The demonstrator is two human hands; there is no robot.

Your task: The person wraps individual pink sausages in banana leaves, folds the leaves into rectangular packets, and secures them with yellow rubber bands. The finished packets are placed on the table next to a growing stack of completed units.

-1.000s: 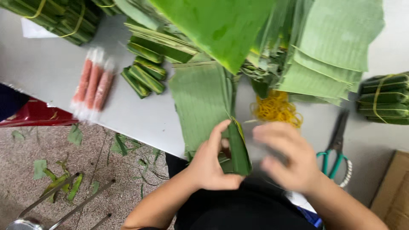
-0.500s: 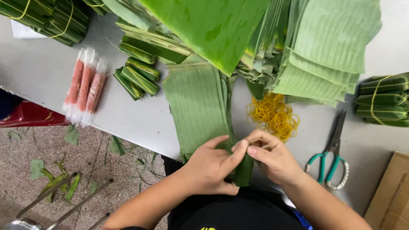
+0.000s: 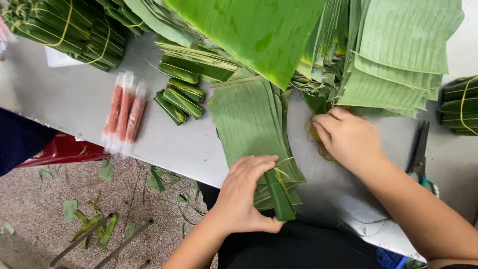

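Note:
My left hand grips a small dark green leaf-wrapped roll at the near end of a stack of cut banana leaf sheets on the grey table. My right hand rests fingers-down on a heap of yellow rubber bands, which it mostly hides. Three wrapped leaf rolls lie side by side left of the stack. Further left lie three pink sausage sticks in clear plastic.
Scissors with green handles lie at the right. Tied leaf bundles sit at the far left and right edge. Large leaves and pale cut sheets cover the back. Leaf scraps litter the floor beside a red stool.
My right hand has let go of the roll and moved up and right onto the rubber bands. My left hand alone keeps holding the roll.

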